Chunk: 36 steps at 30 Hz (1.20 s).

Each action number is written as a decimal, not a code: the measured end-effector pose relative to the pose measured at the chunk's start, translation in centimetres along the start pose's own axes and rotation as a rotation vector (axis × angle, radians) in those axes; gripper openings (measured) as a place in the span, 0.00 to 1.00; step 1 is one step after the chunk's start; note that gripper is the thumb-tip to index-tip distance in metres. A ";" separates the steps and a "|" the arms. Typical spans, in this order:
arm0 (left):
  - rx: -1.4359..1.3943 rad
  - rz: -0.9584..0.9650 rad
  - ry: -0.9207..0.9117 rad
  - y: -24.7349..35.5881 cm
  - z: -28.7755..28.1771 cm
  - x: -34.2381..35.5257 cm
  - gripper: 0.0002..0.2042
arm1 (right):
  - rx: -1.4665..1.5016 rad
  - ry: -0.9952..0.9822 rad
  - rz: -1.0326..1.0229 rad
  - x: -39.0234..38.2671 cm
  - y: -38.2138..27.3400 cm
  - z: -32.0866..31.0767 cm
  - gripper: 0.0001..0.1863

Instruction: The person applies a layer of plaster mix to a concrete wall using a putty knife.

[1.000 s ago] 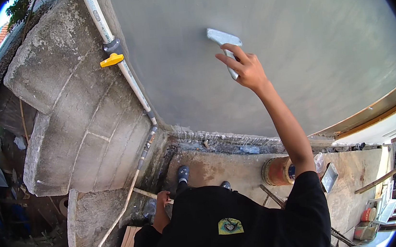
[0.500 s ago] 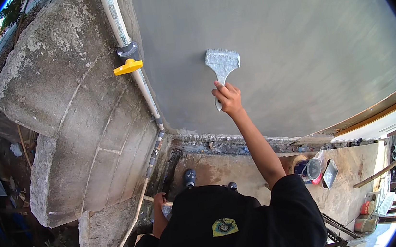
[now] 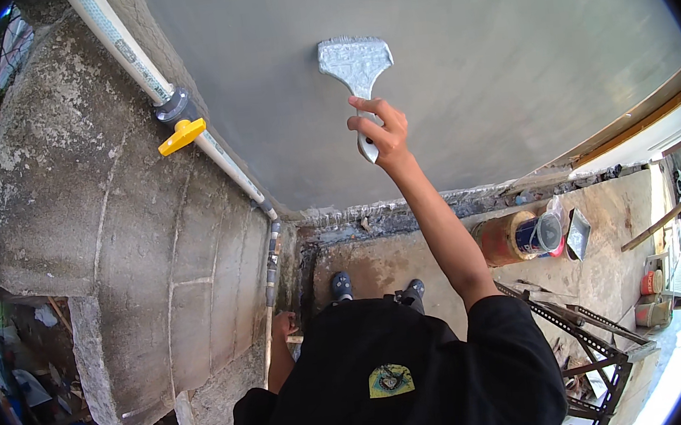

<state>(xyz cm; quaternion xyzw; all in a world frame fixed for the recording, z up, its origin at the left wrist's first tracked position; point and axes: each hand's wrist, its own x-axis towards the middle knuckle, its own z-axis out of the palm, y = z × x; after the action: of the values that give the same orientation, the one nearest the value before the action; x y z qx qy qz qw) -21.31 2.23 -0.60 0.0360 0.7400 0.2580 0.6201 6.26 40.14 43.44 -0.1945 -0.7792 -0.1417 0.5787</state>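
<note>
1) Smooth grey wall (image 3: pixel 456 51): fills the upper view, with the brush's bristle edge meeting or nearly meeting it
2) Reddish-brown bucket (image 3: pixel 493 244): on the floor, contents hidden
3) Dark-blue tub (image 3: pixel 529 236): on or against that bucket, I cannot tell which; what it holds does not show
4) Shallow tray (image 3: pixel 579 235): just beside the tub, greyish inside, any contents unclear
5) Wide paintbrush (image 3: pixel 355 57): up at the wall, coated pale grey; probably light, stiff-handled, soft-bristled, perhaps slippery where wet, so best held round the narrow handle
6) Right hand (image 3: pixel 384 129): fingers curled round that handle
7) Left hand (image 3: pixel 283 325): low, near a pale rod (image 3: pixel 294 339); whether it grips, I cannot tell
</note>
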 end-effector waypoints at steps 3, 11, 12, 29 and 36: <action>0.058 0.094 -0.028 4.1 2.1 -2.1 0.08 | -0.052 -0.225 0.015 -5.5 1.1 0.5 0.08; 0.187 0.175 -0.080 7.3 6.1 -3.7 0.07 | -0.302 -0.714 1.024 -34.3 0.4 -12.5 0.08; 0.204 0.186 -0.094 7.6 6.7 -4.1 0.07 | -0.378 -0.604 1.187 -38.5 -0.8 -16.3 0.07; 0.644 0.286 -0.165 9.2 26.2 -9.8 0.09 | -1.075 -0.192 1.761 -58.0 -20.0 -50.8 0.14; 0.708 0.443 -0.245 10.5 33.6 -12.5 0.10 | -0.392 1.157 2.033 -58.2 -9.5 -50.3 0.07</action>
<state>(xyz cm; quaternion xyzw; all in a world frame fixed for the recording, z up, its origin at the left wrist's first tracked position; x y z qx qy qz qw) 10.17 17.96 11.81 0.4343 0.6784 0.1090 0.5824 59.23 1.27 2.32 -0.7168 0.1451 0.1992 0.6523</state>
